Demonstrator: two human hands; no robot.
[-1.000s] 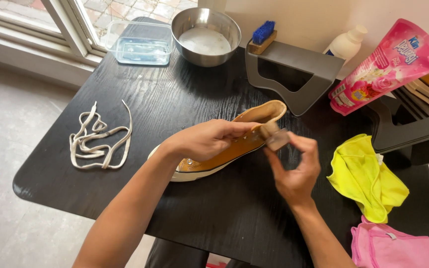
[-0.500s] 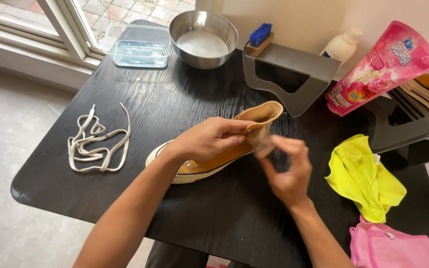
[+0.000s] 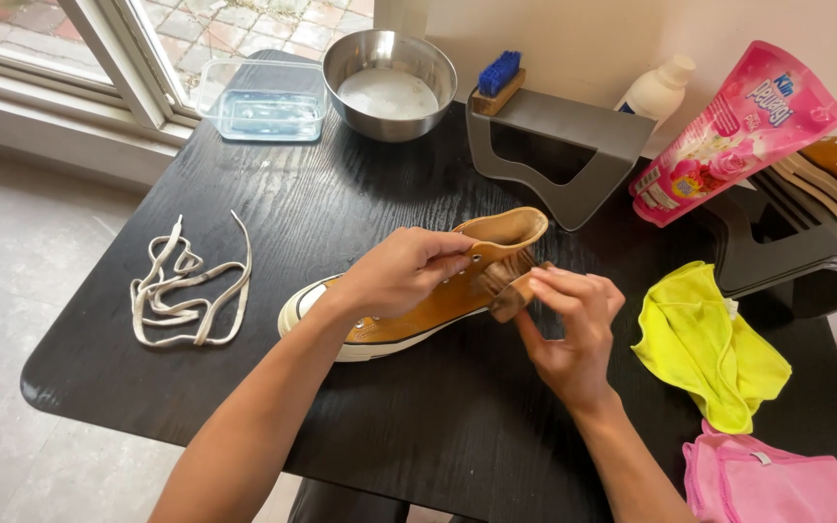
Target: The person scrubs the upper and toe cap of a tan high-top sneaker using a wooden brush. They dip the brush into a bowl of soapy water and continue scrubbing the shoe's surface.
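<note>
- Near the left edge of the black table (image 3: 244,426) we see a loose tangle of white shoelaces (image 3: 184,289); they lie well apart from the shoe, out of the hands' way.
- At the far left corner stand a clear plastic tub (image 3: 262,100) with water and a steel bowl (image 3: 389,70) holding pale liquid, both within reach behind the work.
- In the middle lies a tan high-top sneaker (image 3: 409,318) on its side, toe toward the left edge, so its upper faces us.
- Our left hand (image 3: 401,271) curls over the sneaker's ankle part, fingers closed on it to steady it.
- Our right hand (image 3: 573,324) pinches a small wooden brush (image 3: 508,289) in narrow fingers, bristles against the sneaker's collar.
- Behind stand a grey stand (image 3: 559,145) carrying a blue-bristled brush (image 3: 498,77), a white bottle (image 3: 659,89) and a pink refill pouch (image 3: 738,131).
- Toward the right edge lie a yellow cloth (image 3: 709,353) and a pink cloth (image 3: 777,484), near the right hand.
</note>
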